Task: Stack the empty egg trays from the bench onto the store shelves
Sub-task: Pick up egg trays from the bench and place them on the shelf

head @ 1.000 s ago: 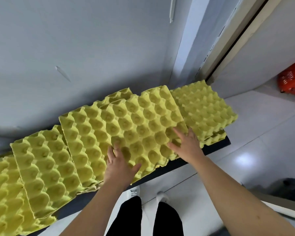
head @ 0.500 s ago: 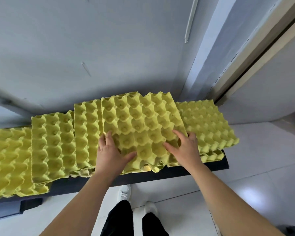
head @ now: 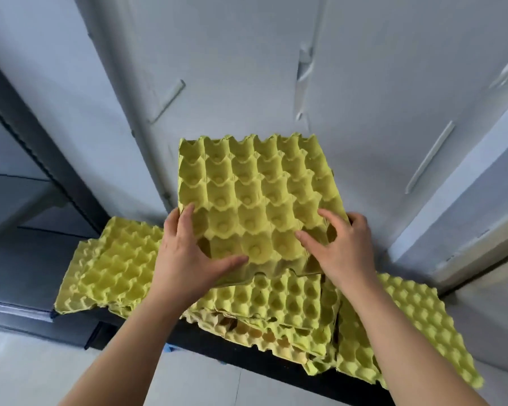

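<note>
Grey wall behind, black bench below. Item: one empty yellow egg tray, cups up, held tilted above the bench piles. Left hand clamps its near left corner, thumb across the cups, fingers curled on the edge. Right hand grips the near right corner, fingers spread and bent. Beneath: middle tray pile; left tray pile; right tray pile. Dark shelf frame far left

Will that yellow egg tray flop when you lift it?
Probably not: the lifted tray looks flat though the left hand and right hand hold only its near edge. Likely light, being thin. Frayed edges on the bench trays hint it tears easily.
</note>
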### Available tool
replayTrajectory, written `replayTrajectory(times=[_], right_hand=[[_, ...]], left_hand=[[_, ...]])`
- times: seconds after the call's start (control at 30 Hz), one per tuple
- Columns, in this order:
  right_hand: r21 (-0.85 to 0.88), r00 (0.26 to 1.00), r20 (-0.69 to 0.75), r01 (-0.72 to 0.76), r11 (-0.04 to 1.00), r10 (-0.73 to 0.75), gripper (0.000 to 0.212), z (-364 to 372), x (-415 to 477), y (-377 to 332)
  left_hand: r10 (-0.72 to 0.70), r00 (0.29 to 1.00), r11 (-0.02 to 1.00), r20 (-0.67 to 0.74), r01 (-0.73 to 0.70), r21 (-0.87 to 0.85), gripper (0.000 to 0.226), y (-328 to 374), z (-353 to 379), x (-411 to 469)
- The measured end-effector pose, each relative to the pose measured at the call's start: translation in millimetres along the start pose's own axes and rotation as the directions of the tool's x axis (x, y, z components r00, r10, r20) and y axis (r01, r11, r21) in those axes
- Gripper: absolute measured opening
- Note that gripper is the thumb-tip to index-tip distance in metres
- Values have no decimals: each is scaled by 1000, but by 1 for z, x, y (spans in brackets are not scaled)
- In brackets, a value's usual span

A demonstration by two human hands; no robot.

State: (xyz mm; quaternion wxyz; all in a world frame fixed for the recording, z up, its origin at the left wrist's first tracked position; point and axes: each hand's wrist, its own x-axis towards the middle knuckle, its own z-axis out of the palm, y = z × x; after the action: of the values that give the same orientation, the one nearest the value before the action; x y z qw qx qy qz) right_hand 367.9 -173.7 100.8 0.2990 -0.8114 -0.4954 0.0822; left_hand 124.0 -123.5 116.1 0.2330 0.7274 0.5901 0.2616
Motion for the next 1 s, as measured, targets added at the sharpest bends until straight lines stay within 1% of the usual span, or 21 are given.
replayTrajectory(times=[0.17,0.4,0.63,0.9,1.0], right_hand=[[37,987,14,160,986,-160,74,10,4,-111],[99,940,-18,342,935,-342,76,49,-22,-283],[198,892,-77,451,870,-445,73,89,-60,-451],[238,845,-86,532,812,-528,71,140,-67,-601],[238,830,-88,554,798,-550,68,166,-60,-652]], left_hand=[[-37,989,999,-144,38,1,134,-39,-97,2],[-66,952,997,-300,50,-61,144,-126,-245,-14],[-61,874,996,-482,22,-86,135,-205,-392,-27],[-97,802,991,-590,25,-128,126,-291,-502,2],[-98,782,992,-615,27,-123,128,-328,-539,25]])
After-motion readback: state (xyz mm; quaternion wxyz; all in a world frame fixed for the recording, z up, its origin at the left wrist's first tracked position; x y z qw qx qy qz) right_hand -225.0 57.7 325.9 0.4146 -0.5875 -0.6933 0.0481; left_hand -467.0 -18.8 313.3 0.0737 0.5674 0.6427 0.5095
